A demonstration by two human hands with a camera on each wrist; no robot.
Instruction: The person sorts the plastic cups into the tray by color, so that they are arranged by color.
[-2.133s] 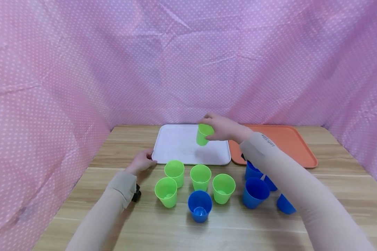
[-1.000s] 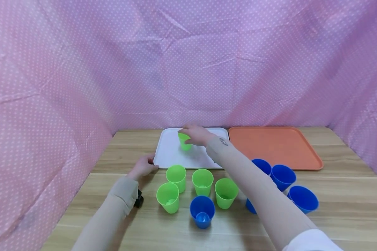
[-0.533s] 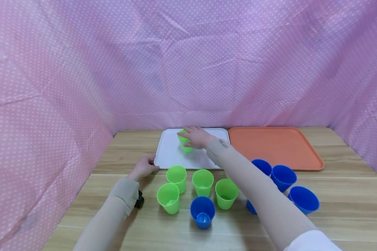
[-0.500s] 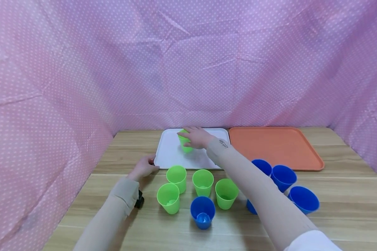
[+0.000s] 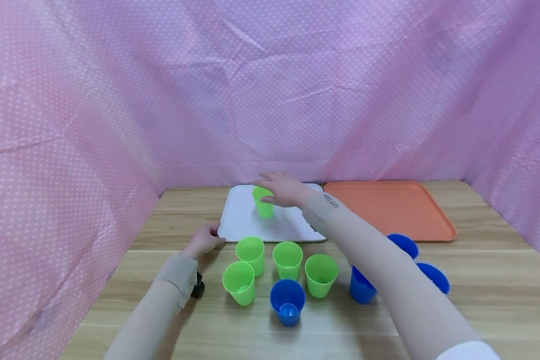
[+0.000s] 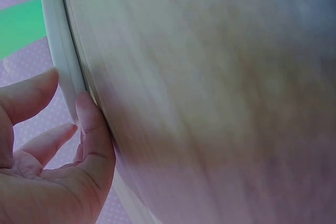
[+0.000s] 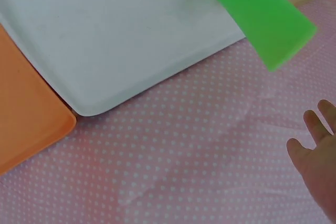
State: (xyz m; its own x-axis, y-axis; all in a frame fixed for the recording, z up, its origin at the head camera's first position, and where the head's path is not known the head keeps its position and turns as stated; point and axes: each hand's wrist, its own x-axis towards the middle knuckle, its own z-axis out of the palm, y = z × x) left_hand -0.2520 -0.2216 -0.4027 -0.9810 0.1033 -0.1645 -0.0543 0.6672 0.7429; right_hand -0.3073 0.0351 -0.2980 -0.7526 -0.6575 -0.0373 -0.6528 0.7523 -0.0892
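Note:
A light green plastic cup (image 5: 265,209) stands upright on the white tray (image 5: 292,226). My right hand (image 5: 289,190) is just behind and right of this cup, fingers spread and holding nothing; in the right wrist view a gap shows between the hand (image 7: 318,163) and the cup (image 7: 265,19). My left hand (image 5: 203,240) holds the tray's front left corner. In the left wrist view the thumb and fingers of that hand (image 6: 58,177) pinch the tray rim (image 6: 62,45).
Several green cups (image 5: 288,260) stand on the wooden table before the white tray, with a blue cup (image 5: 288,302) nearest me. More blue cups (image 5: 362,287) at right are partly hidden by my right arm. An orange tray (image 5: 391,210) lies beside the white one.
My right hand carried the green cup leftward, set it on the white tray, let go and lifted slightly away. My left hand has kept its hold on the tray corner.

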